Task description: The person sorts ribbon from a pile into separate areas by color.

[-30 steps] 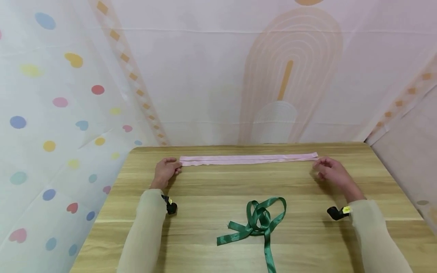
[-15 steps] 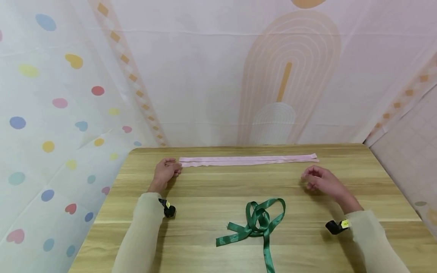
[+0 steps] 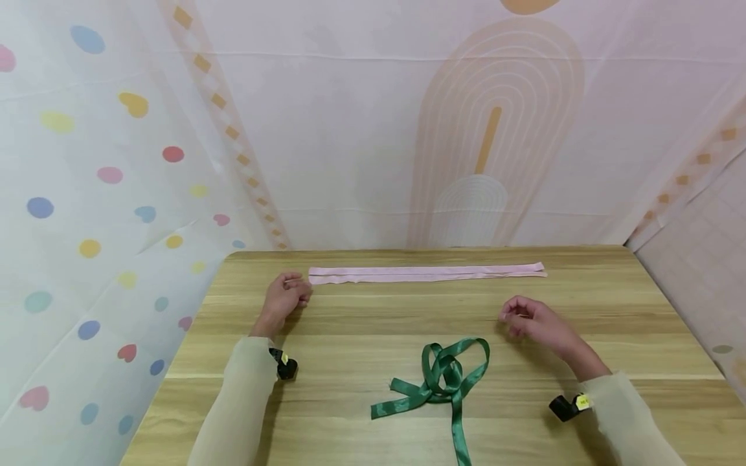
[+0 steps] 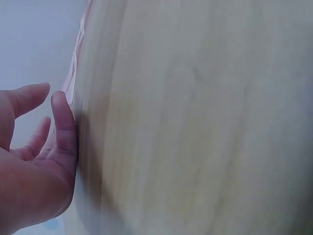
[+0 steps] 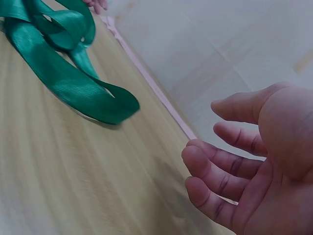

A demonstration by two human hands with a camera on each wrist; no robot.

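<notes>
Your right hand (image 3: pixel 533 323) had drawn back from the pink ribbon (image 3: pixel 428 273) toward the green ribbon (image 3: pixel 443 378) at lower centre, fingers loosely curled, empty. Your left hand (image 3: pixel 283 299) seemingly rested relaxed beside the pink strip's left end.

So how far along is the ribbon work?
The pink ribbon already lies straight along the table's far edge. The left hand rests by its end; the right hand hovers empty near the green ribbon, which is untouched and tangled. That one looks left to do.
</notes>
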